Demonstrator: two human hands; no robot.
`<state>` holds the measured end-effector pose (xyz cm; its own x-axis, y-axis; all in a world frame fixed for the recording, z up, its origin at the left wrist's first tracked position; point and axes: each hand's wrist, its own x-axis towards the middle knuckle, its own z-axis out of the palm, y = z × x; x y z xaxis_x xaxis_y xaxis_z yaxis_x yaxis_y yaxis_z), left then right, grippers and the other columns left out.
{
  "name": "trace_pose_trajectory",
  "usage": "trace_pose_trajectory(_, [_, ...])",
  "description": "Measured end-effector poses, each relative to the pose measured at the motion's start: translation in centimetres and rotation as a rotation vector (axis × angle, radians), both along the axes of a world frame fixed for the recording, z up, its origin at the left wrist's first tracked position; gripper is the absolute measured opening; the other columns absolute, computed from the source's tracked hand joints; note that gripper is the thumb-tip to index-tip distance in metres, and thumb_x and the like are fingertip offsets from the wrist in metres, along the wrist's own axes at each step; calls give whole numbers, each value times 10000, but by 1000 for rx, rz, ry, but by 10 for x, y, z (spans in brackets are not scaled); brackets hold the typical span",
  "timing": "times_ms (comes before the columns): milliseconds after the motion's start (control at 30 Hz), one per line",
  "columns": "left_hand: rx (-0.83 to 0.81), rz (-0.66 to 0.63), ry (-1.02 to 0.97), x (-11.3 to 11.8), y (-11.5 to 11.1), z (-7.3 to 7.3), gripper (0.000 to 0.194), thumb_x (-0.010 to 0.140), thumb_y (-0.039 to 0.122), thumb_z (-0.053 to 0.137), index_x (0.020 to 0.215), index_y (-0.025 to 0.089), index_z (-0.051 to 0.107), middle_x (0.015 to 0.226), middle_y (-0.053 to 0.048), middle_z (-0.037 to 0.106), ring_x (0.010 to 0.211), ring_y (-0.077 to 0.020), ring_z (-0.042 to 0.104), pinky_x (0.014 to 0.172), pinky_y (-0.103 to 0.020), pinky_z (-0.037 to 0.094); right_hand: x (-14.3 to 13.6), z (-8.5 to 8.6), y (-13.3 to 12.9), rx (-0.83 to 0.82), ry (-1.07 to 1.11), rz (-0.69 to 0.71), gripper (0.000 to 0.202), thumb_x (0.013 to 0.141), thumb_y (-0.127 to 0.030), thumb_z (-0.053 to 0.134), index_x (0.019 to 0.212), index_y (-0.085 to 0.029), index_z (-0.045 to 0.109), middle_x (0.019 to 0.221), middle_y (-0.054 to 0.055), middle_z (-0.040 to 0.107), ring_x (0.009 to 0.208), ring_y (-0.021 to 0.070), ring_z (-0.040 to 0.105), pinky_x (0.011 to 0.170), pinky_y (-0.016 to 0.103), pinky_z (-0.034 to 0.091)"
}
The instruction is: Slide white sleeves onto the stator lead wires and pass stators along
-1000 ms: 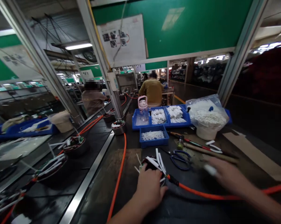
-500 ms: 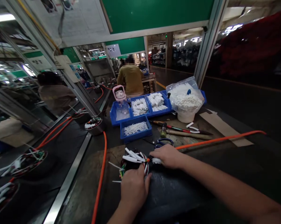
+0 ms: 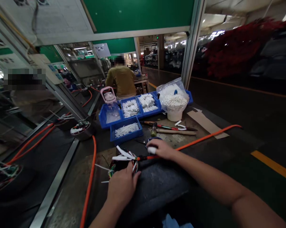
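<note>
A round dark motor part lies in front of me, its wired end facing left with coloured wires and thin white ties. White insulating sleeves cover leads that join an orange cable, which runs off to the right. My left hand holds the wired end, its index finger by the leads and its thumb to the right. My right hand, with a white covering on one digit, is closed at the blue-handled scissors, just behind the cable. Part of the handles is hidden by this hand.
Blue bins of white sleeves and a blue tray of thin white pieces stand behind. A hammer, a white bucket and cardboard are to the right. More wired motors stand left; a seated person is beyond.
My right hand has left the lead joint and moved back to the scissors, so a black piece on the cable now shows. My left hand stays on the motor part. The view has swung right.
</note>
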<state>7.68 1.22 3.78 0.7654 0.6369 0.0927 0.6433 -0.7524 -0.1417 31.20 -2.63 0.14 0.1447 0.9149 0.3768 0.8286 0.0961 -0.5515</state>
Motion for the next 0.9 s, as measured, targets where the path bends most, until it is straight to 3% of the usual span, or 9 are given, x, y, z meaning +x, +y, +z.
trace_pose_trajectory(133, [146, 28, -50, 3, -4, -10, 315, 878, 344, 438, 1090, 163, 585, 675, -58, 659, 593, -231, 616, 544, -298, 402, 99, 32, 12, 143, 63, -551, 288, 831, -192, 352, 1032, -130, 549, 948, 108, 591, 866, 225, 536, 719, 320, 422])
trace_pose_trajectory(200, [262, 20, -106, 3, -6, -16, 309, 872, 354, 442, 1052, 164, 607, 637, -53, 644, 552, -223, 601, 523, -294, 385, 142, 46, 16, 190, 70, -734, 349, 794, -172, 389, 1120, -110, 496, 1034, 149, 551, 904, 258, 515, 729, 352, 406])
trace_pose_trajectory(267, [375, -6, -159, 4, -6, -20, 314, 860, 369, 458, 1025, 157, 620, 604, -49, 627, 520, -220, 582, 509, -295, 366, 170, 54, 19, 213, 58, -811, 373, 730, -141, 458, 1098, -138, 519, 1095, 145, 525, 936, 266, 502, 744, 346, 392])
trace_pose_trajectory(367, [478, -52, -204, 4, -5, -22, 310, 844, 370, 480, 994, 142, 627, 555, -37, 595, 481, -212, 552, 499, -299, 340, 185, 52, 22, 240, 47, -808, 272, 674, -116, 510, 922, -185, 598, 1058, 96, 552, 954, 248, 501, 764, 316, 388])
trace_pose_trajectory(533, [524, -93, -250, 4, -2, -23, 313, 831, 385, 497, 985, 140, 617, 536, -24, 576, 472, -200, 537, 501, -297, 320, 195, 47, 21, 411, 127, -779, 177, 679, -159, 511, 817, -179, 620, 941, 61, 597, 902, 225, 544, 787, 342, 430])
trace_pose_trajectory(700, [509, -161, -293, -2, 5, -26, 308, 831, 381, 499, 984, 138, 610, 543, -22, 578, 478, -197, 536, 504, -298, 325, 187, 64, 12, 652, 281, -699, 250, 824, -232, 373, 1016, -155, 513, 916, 67, 603, 695, 157, 602, 646, 323, 508])
trace_pose_trajectory(800, [448, -222, -286, -3, 6, -25, 313, 827, 380, 500, 997, 138, 604, 576, -28, 593, 508, -198, 547, 513, -298, 348, 143, 69, -2, 711, 322, -534, 192, 825, -256, 443, 993, -182, 502, 869, 41, 619, 714, 152, 622, 662, 302, 520])
trace_pose_trajectory(900, [334, -170, -245, -3, 0, -18, 345, 820, 385, 500, 1031, 129, 593, 635, -53, 610, 565, -218, 559, 530, -312, 382, 74, 61, -27, 619, 277, -255, 122, 784, -208, 523, 899, -191, 559, 824, 31, 639, 763, 168, 626, 728, 311, 512])
